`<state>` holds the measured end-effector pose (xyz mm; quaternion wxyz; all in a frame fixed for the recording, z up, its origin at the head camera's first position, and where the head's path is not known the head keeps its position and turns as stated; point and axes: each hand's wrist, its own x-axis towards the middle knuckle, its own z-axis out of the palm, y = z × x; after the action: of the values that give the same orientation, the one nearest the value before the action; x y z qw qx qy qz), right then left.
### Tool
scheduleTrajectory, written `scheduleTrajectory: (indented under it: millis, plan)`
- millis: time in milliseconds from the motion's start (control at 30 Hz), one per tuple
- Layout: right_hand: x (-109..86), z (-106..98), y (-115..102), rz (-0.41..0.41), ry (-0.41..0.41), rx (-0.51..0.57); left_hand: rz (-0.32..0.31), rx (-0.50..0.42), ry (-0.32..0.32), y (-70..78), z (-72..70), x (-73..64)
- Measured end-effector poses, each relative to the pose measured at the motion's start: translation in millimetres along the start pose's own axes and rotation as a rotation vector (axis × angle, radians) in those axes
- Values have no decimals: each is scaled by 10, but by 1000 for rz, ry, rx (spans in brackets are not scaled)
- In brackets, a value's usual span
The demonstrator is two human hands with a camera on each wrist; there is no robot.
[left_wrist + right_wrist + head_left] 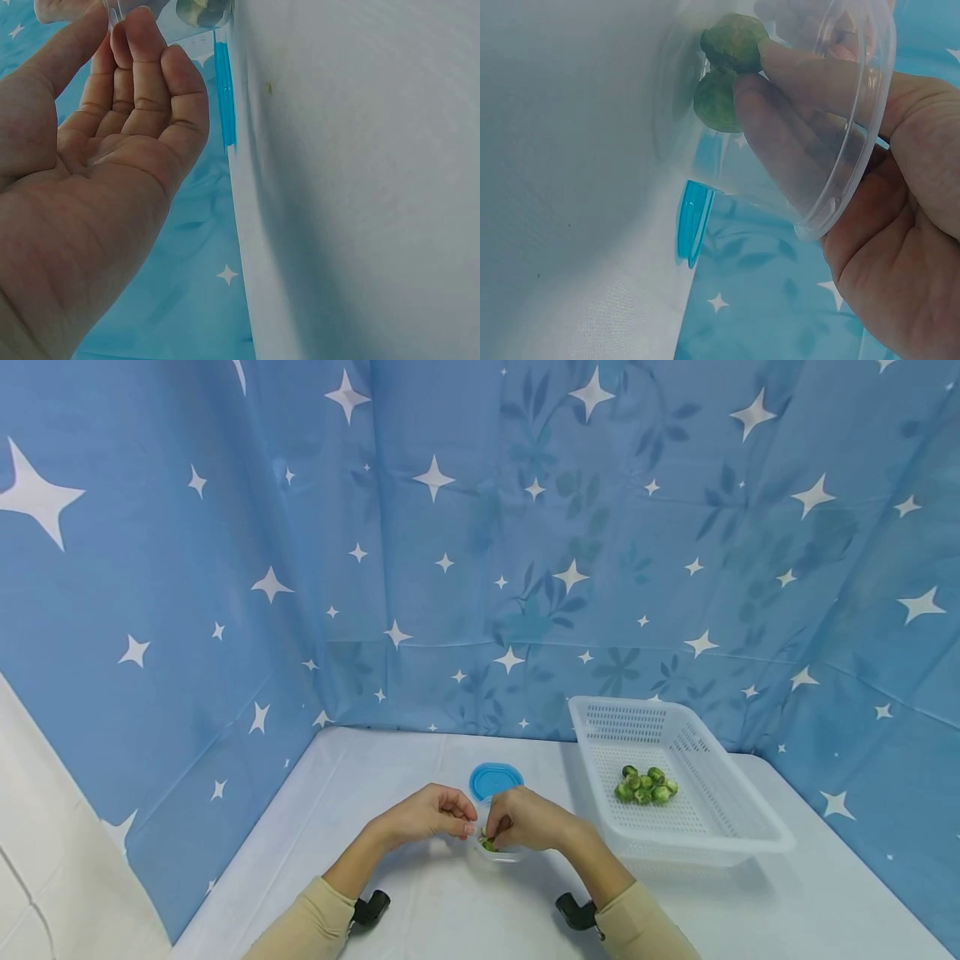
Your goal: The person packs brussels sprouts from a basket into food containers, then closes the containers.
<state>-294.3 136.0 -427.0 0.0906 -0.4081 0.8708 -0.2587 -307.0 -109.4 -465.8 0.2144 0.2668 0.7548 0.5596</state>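
Observation:
A small clear plastic container (780,184) stands on the table, with Brussels sprouts (735,43) at its bottom. My right hand (527,818) reaches down inside it, thumb and fingertips pinching the upper sprout; a second sprout (716,103) lies right against it. Through the clear wall the fingers (780,139) show. On the container's left side, my left hand (435,814) holds the rim between thumb and fingertips, its palm turned to the wrist camera (112,157). Seen from the head, the right hand covers much of the container.
Just behind the container lies a round blue lid (495,781). To the right stands a large white perforated basket (720,777) with several more sprouts (645,786) in it. A white cloth covers the table (420,910), and a blue star-patterned curtain (465,527) hangs behind.

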Motion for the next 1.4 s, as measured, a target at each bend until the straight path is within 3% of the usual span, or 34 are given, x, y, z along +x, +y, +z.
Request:
scheduleTrajectory:
  millis: [567, 667, 967, 1400]
  plan:
    - [-10, -21, 19, 2, 8, 31, 1, -5, 3, 7, 1, -13]
    - [-26, -62, 16, -25, 55, 22, 3, -6, 2, 13, 2, -17]
    - [-125, -322, -34, -139, 314, -12, 1, -9, 0, 15, 9, -8]
    - [-311, -738, -229, -96, 373, -136, -10, -29, -3, 5, 3, 9]
